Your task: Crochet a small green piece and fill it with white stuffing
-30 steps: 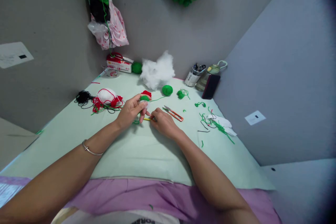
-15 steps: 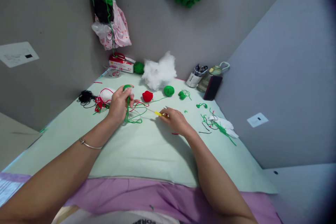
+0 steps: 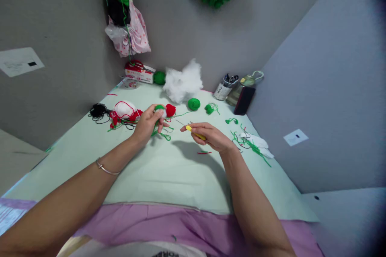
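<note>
My left hand (image 3: 148, 123) pinches a small green crocheted piece (image 3: 159, 107) with white stuffing showing at its side. Green yarn (image 3: 165, 136) trails from it in loops down to the table. To its right, my right hand (image 3: 211, 135) is closed around the yellow handle of a crochet hook (image 3: 197, 132), whose thin metal shaft points left toward the piece without touching it. A small dark tip pokes up by the right fingers; what it belongs to is hidden. Directly behind the left fingers lies a red ball (image 3: 171, 110).
Fluffy white stuffing (image 3: 183, 82), a green ball (image 3: 194, 104) and small green pieces (image 3: 209, 109) lie farther back. White yarn (image 3: 125, 109) and black yarn (image 3: 99, 111) are left. A pen cup (image 3: 222, 90), bottle (image 3: 234, 97), phone (image 3: 245, 100) and yarn scraps (image 3: 253, 146) stand or lie right.
My left hand has moved right with the green piece, in front of the red ball. My right hand has shifted slightly right with the hook, and turned.
</note>
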Demonstrator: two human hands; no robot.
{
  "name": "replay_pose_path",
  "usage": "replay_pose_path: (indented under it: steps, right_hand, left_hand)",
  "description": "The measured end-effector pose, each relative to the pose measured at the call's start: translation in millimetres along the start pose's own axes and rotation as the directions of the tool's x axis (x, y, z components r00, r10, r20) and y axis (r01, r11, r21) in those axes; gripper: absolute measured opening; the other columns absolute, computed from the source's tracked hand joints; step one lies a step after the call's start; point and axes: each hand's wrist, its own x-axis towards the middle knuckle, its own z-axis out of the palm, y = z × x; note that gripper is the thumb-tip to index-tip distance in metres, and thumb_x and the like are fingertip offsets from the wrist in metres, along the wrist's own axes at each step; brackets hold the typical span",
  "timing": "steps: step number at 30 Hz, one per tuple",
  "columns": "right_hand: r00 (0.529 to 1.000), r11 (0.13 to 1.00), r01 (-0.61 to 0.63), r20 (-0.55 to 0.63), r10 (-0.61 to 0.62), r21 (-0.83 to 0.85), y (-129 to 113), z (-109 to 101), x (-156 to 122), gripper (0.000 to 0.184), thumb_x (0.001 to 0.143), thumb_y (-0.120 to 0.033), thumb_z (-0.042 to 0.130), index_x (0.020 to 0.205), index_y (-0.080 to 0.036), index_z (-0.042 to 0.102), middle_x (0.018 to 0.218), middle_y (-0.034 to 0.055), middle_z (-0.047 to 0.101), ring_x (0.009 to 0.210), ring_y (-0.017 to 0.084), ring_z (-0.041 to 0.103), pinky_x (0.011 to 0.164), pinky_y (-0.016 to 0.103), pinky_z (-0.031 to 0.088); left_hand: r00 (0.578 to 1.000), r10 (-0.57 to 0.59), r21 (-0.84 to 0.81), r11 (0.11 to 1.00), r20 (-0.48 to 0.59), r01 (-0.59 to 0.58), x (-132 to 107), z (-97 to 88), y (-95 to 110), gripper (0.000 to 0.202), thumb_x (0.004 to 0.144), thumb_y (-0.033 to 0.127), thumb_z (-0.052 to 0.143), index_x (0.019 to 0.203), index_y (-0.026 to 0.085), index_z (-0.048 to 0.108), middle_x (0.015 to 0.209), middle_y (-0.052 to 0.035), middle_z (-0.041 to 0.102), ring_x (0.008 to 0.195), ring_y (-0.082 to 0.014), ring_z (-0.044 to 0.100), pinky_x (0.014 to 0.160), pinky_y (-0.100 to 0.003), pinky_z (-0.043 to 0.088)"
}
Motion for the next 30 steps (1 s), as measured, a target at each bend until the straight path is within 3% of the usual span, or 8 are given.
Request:
replay_pose_path:
  steps: [3,8,13,18,21,27,30]
  right_hand:
    - [0.997,0.965,0.043,0.048,-0.057,0.258,2.1,-0.6,-0.4,0.037,0.098,-0.031,0.049,0.119,-0.010,0.070,0.050,-0.0094,0.036,0.050,0.009,0.021,0.054,0.028,0.020]
    - [0.999,0.917,0.039,0.002,-0.043,0.398,0.3,6.5,2.2,0.030,0.094,-0.031,0.057,0.111,-0.012,0.072,0.057,-0.0069,0.042,0.050,0.007,0.021,0.050,0.028,0.014]
    - [0.988,0.934,0.124,-0.125,-0.086,0.336,-3.4,20.3,6.2,0.034,0.098,-0.044,0.058,0.104,-0.015,0.074,0.059,-0.0082,0.032,0.055,0.009,0.023,0.054,0.027,0.017]
    - [0.951,0.926,0.234,-0.266,-0.155,0.296,-1.4,34.7,13.2,0.035,0.092,-0.044,0.066,0.115,-0.017,0.072,0.068,-0.0039,0.053,0.063,0.010,0.041,0.061,0.027,0.029]
    - [0.946,0.921,0.250,-0.280,-0.166,0.300,-1.5,41.0,15.5,0.042,0.091,-0.043,0.067,0.126,-0.020,0.068,0.069,-0.0040,0.058,0.061,0.010,0.041,0.060,0.027,0.032]
    - [0.963,0.927,0.190,-0.244,-0.113,0.323,-4.8,48.6,13.9,0.036,0.093,-0.048,0.065,0.112,-0.019,0.072,0.064,-0.0078,0.045,0.050,0.006,0.035,0.050,0.024,0.027]
    - [0.968,0.947,0.164,-0.232,-0.100,0.278,-5.5,50.4,12.9,0.039,0.097,-0.051,0.057,0.112,-0.017,0.072,0.059,-0.0086,0.047,0.046,0.006,0.038,0.049,0.024,0.031]
  left_hand:
    - [1.000,-0.007,0.021,1.000,0.028,0.006,-1.2,1.4,-3.4,0.023,0.091,0.037,0.067,0.105,0.019,0.059,0.061,0.0120,0.055,0.038,-0.0054,0.051,0.071,-0.030,0.061]
    - [0.994,-0.026,0.060,0.998,0.105,0.020,-5.2,5.5,-6.3,0.026,0.092,0.038,0.066,0.108,0.019,0.059,0.062,0.0115,0.058,0.039,-0.0063,0.053,0.073,-0.031,0.061]
    - [0.987,-0.037,0.092,0.995,0.157,0.023,-8.2,9.0,-6.3,0.028,0.092,0.039,0.065,0.110,0.019,0.059,0.060,0.0117,0.057,0.040,-0.0072,0.055,0.076,-0.033,0.062]
    - [0.985,-0.042,0.123,0.992,0.165,0.022,-8.9,10.1,-4.9,0.025,0.092,0.038,0.063,0.107,0.019,0.058,0.060,0.0120,0.056,0.039,-0.0066,0.052,0.073,-0.032,0.061]
    - [0.985,-0.053,0.149,0.988,0.164,0.029,-9.3,9.8,-4.3,0.021,0.093,0.037,0.060,0.104,0.019,0.058,0.057,0.0123,0.052,0.038,-0.0069,0.050,0.066,-0.030,0.059]
    - [0.982,-0.094,0.206,0.977,0.165,0.059,-10.8,11.7,-3.9,0.018,0.092,0.036,0.060,0.097,0.019,0.059,0.052,0.0102,0.050,0.044,-0.0117,0.058,0.054,-0.025,0.053]
    - [0.982,-0.100,0.225,0.972,0.161,0.062,-11.6,12.8,-3.8,0.019,0.091,0.037,0.060,0.097,0.019,0.058,0.052,0.0096,0.051,0.048,-0.0134,0.062,0.051,-0.024,0.051]
